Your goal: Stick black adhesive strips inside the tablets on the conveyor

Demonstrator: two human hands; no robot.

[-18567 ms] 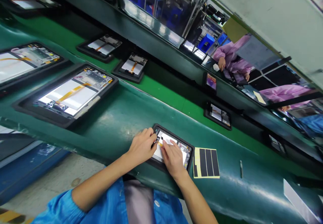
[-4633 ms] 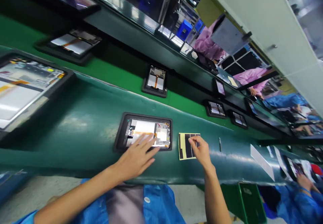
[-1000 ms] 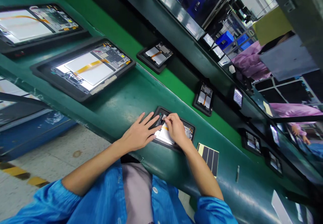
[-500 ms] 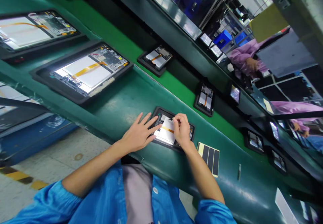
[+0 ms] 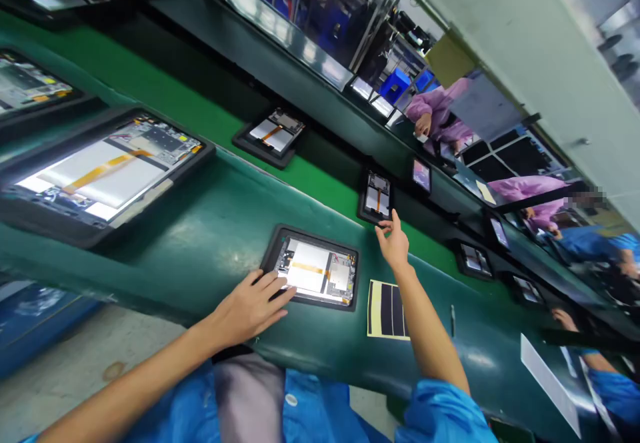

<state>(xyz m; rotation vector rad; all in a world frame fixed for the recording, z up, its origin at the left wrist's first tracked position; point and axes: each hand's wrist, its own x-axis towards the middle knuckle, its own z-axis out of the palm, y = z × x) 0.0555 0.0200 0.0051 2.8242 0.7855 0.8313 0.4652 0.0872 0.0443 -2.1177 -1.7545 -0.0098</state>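
My left hand (image 5: pixel 250 306) lies with spread fingers over the lower left corner of an opened tablet (image 5: pixel 313 266). This tablet rests in a black tray (image 5: pixel 273 246) on the green bench, with its white battery, orange ribbon cable and circuit board showing. My right hand (image 5: pixel 393 242) is stretched out over the bench's far edge, index finger extended and the others partly bent, with nothing visible in it. Its fingertips are at the near edge of another opened tablet (image 5: pixel 379 196) on the green belt; whether they touch is unclear. Below my right hand is a sheet of black strips (image 5: pixel 387 308), partly behind my forearm.
Larger-looking opened tablets in trays (image 5: pixel 115 170) stand on the bench at left. More trayed tablets (image 5: pixel 273 133) lie along the belt (image 5: pixel 315 180). A thin pen-like tool (image 5: pixel 453 320) and a white strip (image 5: pixel 549 380) lie at right. Co-workers in pink sleeves (image 5: pixel 440 110) sit across the line.
My right hand has left the tablet in front of me and reached forward and right to the belt. My left hand has slid to that tablet's lower left corner. The view has shifted.
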